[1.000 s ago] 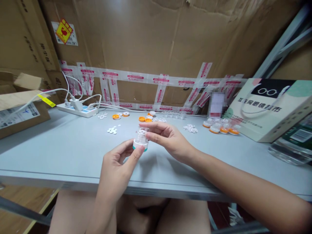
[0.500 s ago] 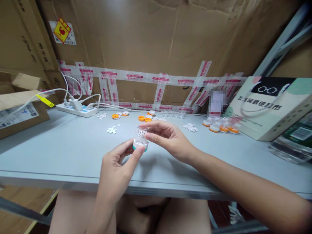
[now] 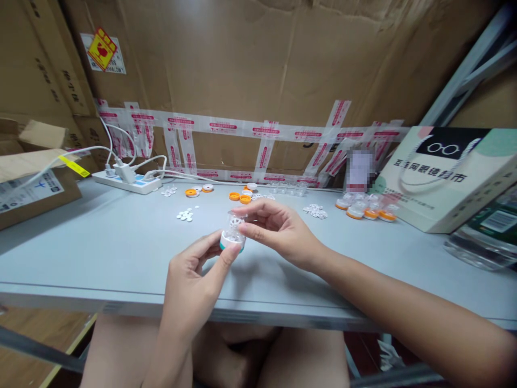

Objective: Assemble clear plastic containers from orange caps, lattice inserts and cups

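Above the front half of the table I hold a small contact lens cleaner (image 3: 233, 235) with a clear body and a white and teal base. My left hand (image 3: 197, 269) grips the base between thumb and fingers. At its upper part, my right hand (image 3: 278, 229) pinches the clear piece, thumb on the near side and fingertips at the top. A white spoked wheel (image 3: 236, 221) shows in the clear part. Whether the clear part sits fully on the base I cannot tell.
Behind my hands lie white discs (image 3: 185, 215), orange caps (image 3: 234, 196), clear cups (image 3: 288, 188) and white spoked pieces (image 3: 315, 211). Clear pieces with orange bases (image 3: 364, 208) stand right, beside a paper bag (image 3: 440, 178) and plastic bottle (image 3: 480, 248). A power strip (image 3: 129, 182) lies back left.
Both hands stay in nearly the same place around the contact lens cleaner. My right thumb and the clear upper part have shifted very slightly; the grip is kept.
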A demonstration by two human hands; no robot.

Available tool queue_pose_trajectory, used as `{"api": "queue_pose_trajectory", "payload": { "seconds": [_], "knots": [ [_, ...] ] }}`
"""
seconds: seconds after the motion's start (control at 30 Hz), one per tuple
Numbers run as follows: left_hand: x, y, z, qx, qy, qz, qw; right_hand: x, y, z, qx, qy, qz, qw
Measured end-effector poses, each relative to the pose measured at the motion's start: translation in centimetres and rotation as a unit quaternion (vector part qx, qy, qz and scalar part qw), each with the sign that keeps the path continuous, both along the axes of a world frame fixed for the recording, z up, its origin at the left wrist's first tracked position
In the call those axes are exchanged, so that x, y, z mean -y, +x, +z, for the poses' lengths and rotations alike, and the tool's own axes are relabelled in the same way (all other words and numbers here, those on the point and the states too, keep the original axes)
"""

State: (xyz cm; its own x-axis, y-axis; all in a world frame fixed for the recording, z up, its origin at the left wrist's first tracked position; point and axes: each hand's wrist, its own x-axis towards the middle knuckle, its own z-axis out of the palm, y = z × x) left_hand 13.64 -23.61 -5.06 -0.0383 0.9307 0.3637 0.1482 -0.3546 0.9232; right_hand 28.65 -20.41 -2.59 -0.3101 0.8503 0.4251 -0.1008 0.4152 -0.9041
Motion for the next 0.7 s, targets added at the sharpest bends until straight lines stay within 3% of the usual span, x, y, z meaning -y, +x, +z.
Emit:
{"api": "queue_pose_trajectory", "payload": {
  "seconds": [0.13,0.3,0.5,0.7],
  "knots": [
    [0.07,-0.02,-0.02,-0.002,-0.004,-0.009,1.000,0.04,-0.20,-0.24,-0.028,-0.016,-0.005,0.999],
    [0.25,0.08,0.19,0.012,-0.012,-0.001,1.000,-0.06,-0.14,-0.31,-0.051,-0.045,0.067,0.995],
    [0.23,0.09,0.07,0.001,-0.019,-0.011,1.000,-0.11,-0.49,-0.81,-0.054,-0.019,-0.008,0.998],
    [0.19,0.10,0.12,-0.002,-0.012,-0.011,1.000,0.22,-0.51,-0.64,-0.073,-0.071,0.071,0.992]
  ]
}}
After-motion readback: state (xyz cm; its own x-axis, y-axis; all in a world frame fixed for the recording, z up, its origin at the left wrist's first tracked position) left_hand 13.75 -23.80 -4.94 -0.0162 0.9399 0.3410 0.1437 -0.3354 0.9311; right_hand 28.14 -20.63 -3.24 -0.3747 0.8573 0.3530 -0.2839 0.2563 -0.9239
